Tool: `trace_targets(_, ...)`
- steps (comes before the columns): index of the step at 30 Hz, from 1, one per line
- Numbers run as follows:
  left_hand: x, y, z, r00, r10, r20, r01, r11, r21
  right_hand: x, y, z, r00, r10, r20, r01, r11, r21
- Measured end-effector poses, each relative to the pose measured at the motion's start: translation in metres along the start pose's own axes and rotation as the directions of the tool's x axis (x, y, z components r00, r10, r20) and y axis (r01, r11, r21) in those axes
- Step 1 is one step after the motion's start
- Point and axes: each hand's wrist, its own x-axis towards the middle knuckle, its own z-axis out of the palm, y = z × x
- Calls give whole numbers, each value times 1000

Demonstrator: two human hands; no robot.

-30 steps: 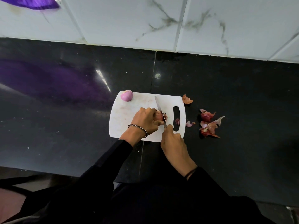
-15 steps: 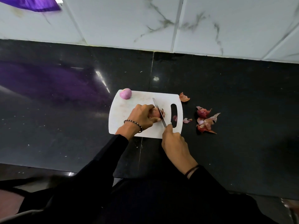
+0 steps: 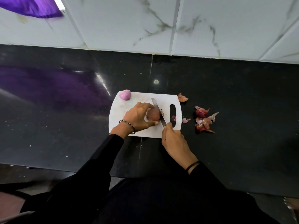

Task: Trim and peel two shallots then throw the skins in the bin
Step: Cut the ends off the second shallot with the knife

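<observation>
On the white cutting board [image 3: 142,131] my left hand [image 3: 137,116] grips an unpeeled reddish-brown shallot [image 3: 153,114], fingers over its top and thumb under it. My right hand [image 3: 174,139] holds a knife [image 3: 159,111] whose blade lies against the shallot's right end. A peeled pink shallot [image 3: 125,95] sits at the board's far left corner. Loose skins [image 3: 204,121] lie on the black counter to the right of the board. No bin is in view.
One more skin piece [image 3: 182,97] lies past the board's far right corner, and small scraps [image 3: 186,120] sit by its handle slot. A white marble-tiled wall [image 3: 161,25] backs the black counter [image 3: 64,102]. A purple object [image 3: 32,7] hangs at top left.
My left hand has shifted so more of the shallot shows. The knife stays at the shallot's right end, its angle slightly changed. The camera view has drifted a little.
</observation>
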Motion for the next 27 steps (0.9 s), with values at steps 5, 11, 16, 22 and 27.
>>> trace_targets(5, 4, 7, 5, 998, 50, -44, -41, 979, 198, 0, 0, 0, 1000, -6, -5, 6, 1000, -14)
trace_targets(11, 6, 11, 4, 994, 23, -107, -18, 999, 44, 1, -1, -1, 1000, 3, 14, -3, 999, -33)
trace_targets(16, 5, 0, -3, 992, 75, -101, -85, 991, -99, 4, 2, -1, 1000, 11, 26, -10, 1000, -17)
trace_targets(22, -1, -6, -11, 998, 16, -60, -37, 927, -373, 4, 5, -2, 999, 0, 36, 0, 1000, 1)
trace_targets(27, -5, -15, -9, 1000, -18, 1, 17, 936, -353, 2, 5, -3, 1000, -28, 4, 27, 1000, 13)
